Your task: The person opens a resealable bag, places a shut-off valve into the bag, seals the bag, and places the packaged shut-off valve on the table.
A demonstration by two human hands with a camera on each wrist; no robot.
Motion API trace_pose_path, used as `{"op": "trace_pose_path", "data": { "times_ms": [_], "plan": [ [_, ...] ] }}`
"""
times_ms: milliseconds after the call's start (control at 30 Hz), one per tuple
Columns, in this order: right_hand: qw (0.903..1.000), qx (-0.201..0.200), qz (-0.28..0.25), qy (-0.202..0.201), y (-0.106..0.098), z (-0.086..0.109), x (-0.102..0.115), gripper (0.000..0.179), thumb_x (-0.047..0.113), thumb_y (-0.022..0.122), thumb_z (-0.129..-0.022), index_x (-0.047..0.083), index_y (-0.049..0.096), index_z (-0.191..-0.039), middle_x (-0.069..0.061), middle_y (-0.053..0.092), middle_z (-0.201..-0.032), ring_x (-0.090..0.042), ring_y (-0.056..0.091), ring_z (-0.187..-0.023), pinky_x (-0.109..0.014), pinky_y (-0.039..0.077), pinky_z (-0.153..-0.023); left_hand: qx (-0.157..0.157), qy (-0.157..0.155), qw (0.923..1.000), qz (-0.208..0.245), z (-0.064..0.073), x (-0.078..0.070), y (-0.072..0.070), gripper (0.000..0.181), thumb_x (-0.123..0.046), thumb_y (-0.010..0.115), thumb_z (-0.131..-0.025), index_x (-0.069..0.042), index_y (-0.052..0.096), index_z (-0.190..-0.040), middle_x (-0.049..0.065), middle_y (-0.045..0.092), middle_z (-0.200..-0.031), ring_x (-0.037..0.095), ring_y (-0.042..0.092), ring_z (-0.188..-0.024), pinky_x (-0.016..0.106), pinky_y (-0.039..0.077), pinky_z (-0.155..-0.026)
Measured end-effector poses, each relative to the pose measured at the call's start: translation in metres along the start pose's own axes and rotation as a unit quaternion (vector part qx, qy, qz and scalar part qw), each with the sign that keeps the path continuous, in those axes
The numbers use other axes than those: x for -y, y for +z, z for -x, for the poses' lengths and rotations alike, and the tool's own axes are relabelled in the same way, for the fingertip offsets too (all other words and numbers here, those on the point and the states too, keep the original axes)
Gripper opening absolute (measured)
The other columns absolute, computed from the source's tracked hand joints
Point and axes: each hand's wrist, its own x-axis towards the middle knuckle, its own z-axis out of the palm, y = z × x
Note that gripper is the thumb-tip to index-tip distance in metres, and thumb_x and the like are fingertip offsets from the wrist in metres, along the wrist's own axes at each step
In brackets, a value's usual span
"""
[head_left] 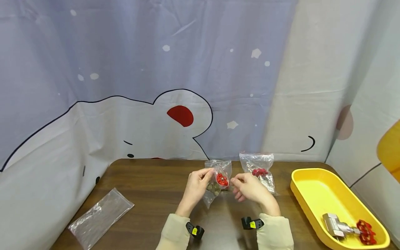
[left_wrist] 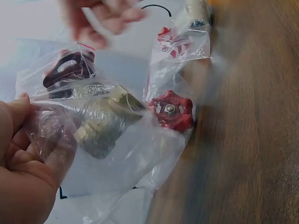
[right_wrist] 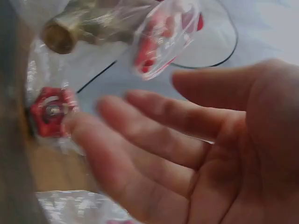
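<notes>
My left hand [head_left: 196, 185] pinches the edge of a clear zip bag [left_wrist: 51, 126] and holds it up off the table. Inside that bag is a brass valve [left_wrist: 100, 126] with a red handwheel [head_left: 222, 179], which looks dark in the left wrist view. To the right of the bag is my right hand [head_left: 254, 191], its fingers loosely bent and nothing in them in the right wrist view [right_wrist: 224, 149]. Just behind the held bag lies another bagged valve, its red handwheel [left_wrist: 172, 111] showing through the plastic.
A further zip bag [head_left: 256, 161] with a red-handled valve lies beyond my right hand. At the right stands a yellow tray [head_left: 307, 205] holding a silver valve [head_left: 335, 227] with a red handwheel. One flat clear bag [head_left: 101, 217] lies at the left. A printed curtain [head_left: 125, 69] hangs behind the table.
</notes>
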Motion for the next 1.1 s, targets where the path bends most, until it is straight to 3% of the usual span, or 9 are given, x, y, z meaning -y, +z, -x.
{"op": "trace_pose_path", "data": {
  "times_ms": [67, 133, 300, 500, 700, 900, 1000, 1100],
  "plan": [
    [0.9964, 0.067, -0.048, 0.017, 0.001, -0.002, -0.007, 0.027, 0.015, 0.049, -0.103, -0.007, 0.062, -0.091, -0.017, 0.064, -0.074, -0.028, 0.066, -0.060, -0.043, 0.056, -0.057, -0.005, -0.002, 1.0000, -0.003, 0.000, 0.000, 0.000, 0.028, -0.027, 0.060, -0.099, -0.005, 0.075, -0.108, 0.004, 0.072, -0.101, 0.009, 0.062, -0.086, 0.029, 0.052, -0.077],
    [0.9898, 0.105, -0.091, 0.027, 0.004, -0.005, -0.013, 0.030, 0.016, 0.047, -0.103, -0.009, 0.062, -0.093, -0.020, 0.065, -0.077, -0.028, 0.067, -0.060, -0.042, 0.056, -0.056, -0.008, 0.002, 0.9999, -0.006, 0.000, -0.001, 0.000, 0.028, -0.027, 0.059, -0.099, -0.005, 0.075, -0.107, 0.003, 0.072, -0.100, 0.009, 0.061, -0.084, 0.028, 0.052, -0.074],
    [0.9776, 0.130, -0.159, 0.045, 0.013, -0.011, -0.021, 0.028, 0.013, 0.048, -0.101, -0.012, 0.061, -0.098, -0.022, 0.067, -0.081, -0.025, 0.068, -0.060, -0.035, 0.056, -0.054, -0.019, 0.013, 0.9997, -0.012, 0.001, 0.000, -0.001, 0.026, -0.025, 0.060, -0.099, -0.005, 0.075, -0.106, 0.003, 0.073, -0.098, 0.009, 0.058, -0.078, 0.027, 0.051, -0.070],
    [0.9791, 0.082, -0.178, 0.057, 0.024, -0.018, -0.021, 0.023, 0.008, 0.049, -0.097, -0.011, 0.061, -0.091, -0.018, 0.067, -0.076, -0.022, 0.067, -0.057, -0.030, 0.055, -0.052, -0.031, 0.020, 0.9991, -0.018, 0.000, 0.001, -0.002, 0.026, -0.025, 0.062, -0.098, -0.005, 0.075, -0.107, 0.005, 0.072, -0.101, 0.009, 0.061, -0.082, 0.028, 0.053, -0.073],
    [0.9873, -0.007, -0.150, 0.052, 0.026, -0.019, -0.013, 0.020, 0.004, 0.048, -0.093, -0.011, 0.059, -0.086, -0.011, 0.061, -0.066, -0.017, 0.060, -0.047, -0.026, 0.048, -0.043, -0.026, 0.012, 0.9995, 0.009, 0.000, 0.000, -0.004, 0.027, -0.022, 0.062, -0.097, -0.001, 0.073, -0.111, 0.011, 0.072, -0.105, 0.019, 0.068, -0.085, 0.032, 0.055, -0.074],
    [0.9925, -0.079, -0.084, 0.040, 0.022, -0.018, -0.006, 0.019, 0.002, 0.049, -0.089, -0.008, 0.060, -0.079, -0.013, 0.060, -0.064, -0.018, 0.057, -0.043, -0.033, 0.049, -0.044, -0.004, -0.012, 0.9991, 0.040, 0.003, -0.021, -0.008, 0.024, -0.007, 0.060, -0.097, 0.008, 0.068, -0.115, 0.020, 0.068, -0.111, 0.031, 0.069, -0.092, 0.043, 0.054, -0.082],
    [0.9924, -0.106, -0.053, 0.032, 0.019, -0.015, -0.002, 0.017, 0.003, 0.050, -0.088, -0.004, 0.061, -0.076, -0.014, 0.061, -0.064, -0.019, 0.058, -0.044, -0.038, 0.051, -0.047, 0.017, -0.015, 0.9985, 0.049, 0.005, -0.031, -0.011, 0.024, -0.005, 0.059, -0.097, 0.009, 0.067, -0.116, 0.021, 0.067, -0.111, 0.031, 0.068, -0.097, 0.043, 0.053, -0.084],
    [0.9928, -0.113, -0.034, 0.022, 0.018, -0.012, 0.002, 0.017, 0.003, 0.051, -0.087, -0.001, 0.061, -0.074, -0.013, 0.062, -0.065, -0.019, 0.058, -0.045, -0.034, 0.050, -0.046, 0.033, -0.017, 0.9983, 0.045, 0.007, -0.033, -0.014, 0.024, -0.005, 0.059, -0.097, 0.008, 0.067, -0.116, 0.020, 0.068, -0.111, 0.029, 0.067, -0.099, 0.039, 0.053, -0.084]
  ]
}}
